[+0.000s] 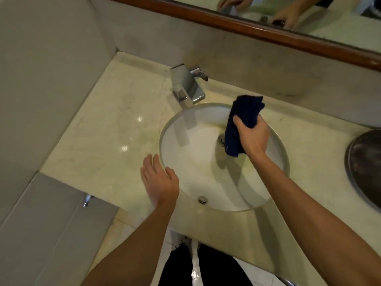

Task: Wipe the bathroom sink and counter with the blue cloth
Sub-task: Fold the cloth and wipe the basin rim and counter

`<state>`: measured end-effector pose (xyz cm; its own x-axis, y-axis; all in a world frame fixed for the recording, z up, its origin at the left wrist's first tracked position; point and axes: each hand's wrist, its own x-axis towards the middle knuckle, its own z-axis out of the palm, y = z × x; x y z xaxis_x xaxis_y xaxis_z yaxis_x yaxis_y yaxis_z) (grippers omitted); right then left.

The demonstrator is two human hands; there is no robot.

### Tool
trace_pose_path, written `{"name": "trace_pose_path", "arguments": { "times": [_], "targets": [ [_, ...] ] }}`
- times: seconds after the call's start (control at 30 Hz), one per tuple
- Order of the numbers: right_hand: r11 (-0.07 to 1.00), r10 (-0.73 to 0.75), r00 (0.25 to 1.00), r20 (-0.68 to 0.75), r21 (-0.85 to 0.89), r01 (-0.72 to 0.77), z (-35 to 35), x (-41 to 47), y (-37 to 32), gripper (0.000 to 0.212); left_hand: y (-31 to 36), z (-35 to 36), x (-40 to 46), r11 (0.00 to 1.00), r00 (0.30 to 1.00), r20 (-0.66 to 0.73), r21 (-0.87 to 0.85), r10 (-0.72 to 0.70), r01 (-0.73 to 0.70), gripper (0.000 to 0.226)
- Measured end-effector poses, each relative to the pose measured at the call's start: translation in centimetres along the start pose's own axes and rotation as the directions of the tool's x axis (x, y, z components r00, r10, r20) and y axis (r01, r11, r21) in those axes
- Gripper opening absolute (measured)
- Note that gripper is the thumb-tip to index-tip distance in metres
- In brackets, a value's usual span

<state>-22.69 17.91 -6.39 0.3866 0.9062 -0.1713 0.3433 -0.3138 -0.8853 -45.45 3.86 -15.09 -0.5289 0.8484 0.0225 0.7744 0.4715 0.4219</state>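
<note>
Fingers (237,120) of the right hand (252,136) were wrapped tight around the blue cloth (240,122), which was bunched up — one end poking up toward the counter's back edge, the other hanging down into the sink (185,162) right over the drain (221,139). Couldn't tell if the dangling end was actually touching the bowl or just hovering. Left hand (159,181) was empty, fingers loosely spread, sitting at the sink's front-left rim where it meets the marble counter (115,129).

The chrome faucet (186,85) stood at the back edge, just behind the sink rim, and a dark metal bowl (365,164) sat at the counter's right edge, partly out of frame. Wood-framed mirror (257,32) ran along the back wall.

My guess on what could go sideways: with the cloth wadded like that, only a small patch would meet the bowl, so the yellowish staining near the drain might just get smeared around. A loose tail could also snag on the drain stopper. And sweeping back toward the faucet with a bunched grip — easy to knock the lever and get water running. Counter looked shiny, can't say whether wet or just glossy.
</note>
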Motion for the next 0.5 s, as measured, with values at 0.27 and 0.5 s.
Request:
{"name": "trace_pose_path", "arguments": {
  "times": [0.27,0.5],
  "targets": [
    [0.726,-0.310,0.910,0.274,-0.550,0.413,12.6,8.5,-2.6,0.035,0.7,-0.4,0.4,0.997,0.997,0.058,0.061,-0.053,0.050,0.059],
    [0.576,-0.413,0.859,0.302,-0.644,0.503,11.5,9.8,-0.8,0.044,0.8,-0.4,0.3,0.995,0.996,0.053,0.063,-0.077,0.073,0.059]
  ]
}}
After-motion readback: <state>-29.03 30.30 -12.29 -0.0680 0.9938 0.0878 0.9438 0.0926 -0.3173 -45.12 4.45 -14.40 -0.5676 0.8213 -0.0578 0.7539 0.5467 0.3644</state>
